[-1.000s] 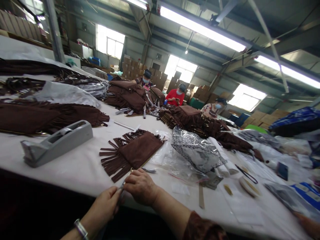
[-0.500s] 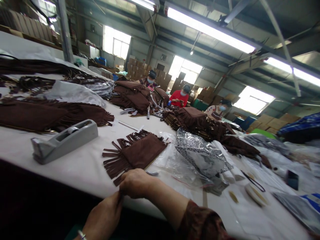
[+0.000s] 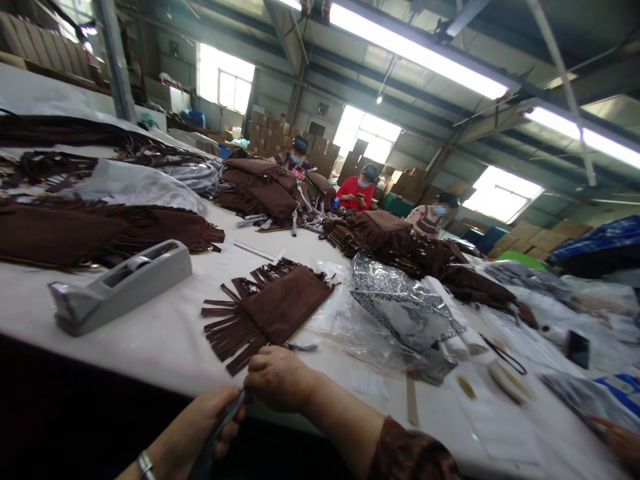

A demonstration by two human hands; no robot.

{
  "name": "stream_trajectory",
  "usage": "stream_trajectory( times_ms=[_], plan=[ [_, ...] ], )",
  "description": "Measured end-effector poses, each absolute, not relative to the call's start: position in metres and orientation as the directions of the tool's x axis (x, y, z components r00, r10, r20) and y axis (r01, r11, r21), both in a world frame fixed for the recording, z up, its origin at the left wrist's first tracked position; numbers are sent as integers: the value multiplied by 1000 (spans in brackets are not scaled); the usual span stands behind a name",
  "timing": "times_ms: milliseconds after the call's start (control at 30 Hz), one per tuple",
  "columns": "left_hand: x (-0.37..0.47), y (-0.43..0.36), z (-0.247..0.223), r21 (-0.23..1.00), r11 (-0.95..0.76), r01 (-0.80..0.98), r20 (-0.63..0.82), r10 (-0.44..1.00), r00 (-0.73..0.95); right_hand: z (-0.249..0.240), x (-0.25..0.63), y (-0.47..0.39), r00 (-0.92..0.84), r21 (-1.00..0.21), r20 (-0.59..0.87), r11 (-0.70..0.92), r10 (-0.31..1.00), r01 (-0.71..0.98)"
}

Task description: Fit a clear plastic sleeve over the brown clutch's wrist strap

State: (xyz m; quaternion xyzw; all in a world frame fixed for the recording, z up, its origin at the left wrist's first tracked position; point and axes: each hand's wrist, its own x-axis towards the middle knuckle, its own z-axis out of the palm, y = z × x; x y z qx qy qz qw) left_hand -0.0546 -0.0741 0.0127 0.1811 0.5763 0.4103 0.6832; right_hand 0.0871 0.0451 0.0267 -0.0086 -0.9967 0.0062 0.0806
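Observation:
My left hand (image 3: 213, 417), with a bracelet at its wrist, is closed around a dark grey strip (image 3: 220, 427) at the table's front edge. Fingers pinched, my right hand (image 3: 277, 379) touches the upper end of that strip, just below the fringed piece. A brown fringed pouch (image 3: 287, 303) lies flat on the white table (image 3: 200, 347), its fringe spread to the left. A grey tassel (image 3: 303, 347) sticks out from its lower edge, above my right hand.
Left stands a grey tape dispenser (image 3: 123, 287). Clear plastic bags (image 3: 400, 313) lie right of the pouch. Brown pouches are piled behind (image 3: 395, 237). A phone (image 3: 577, 349) is at the right. Another person's hand (image 3: 620, 440) shows at the right edge. Three people sit beyond the table.
My left hand has turned and opened away from my right, so the grey strip now shows. Another person's hand has appeared at the right edge. The view has shifted slightly.

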Motion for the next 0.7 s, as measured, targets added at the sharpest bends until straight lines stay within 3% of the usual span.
stream_trajectory(
  times_ms=[167, 400, 467, 533, 633, 700],
  plan=[
    [-55, -73, 10, 622, 610, -491, -700, 715, 3, 17, 86, 43, -973, 29, 226, 999, 36, 43],
    [-51, -73, 3, 818, 543, -189, -566, 819, -97, 12, 97, 30, -923, 3, 366, 992, 117, 127],
    [-48, -71, 1, 865, 496, -76, -501, 850, -159, 18, 108, 19, -871, -80, 454, 982, 190, 172],
    [-45, -70, -1, 890, 455, 9, -444, 872, -208, 25, 127, 6, -761, -237, 553, 940, 340, 248],
    [-47, -71, -10, 903, 418, 100, -380, 885, -268, 34, 176, -5, -477, -469, 621, 782, 622, 410],
    [-51, -73, -18, 904, 406, 131, -359, 890, -279, 38, 222, -2, -257, -544, 621, 643, 741, 540]
  ],
)
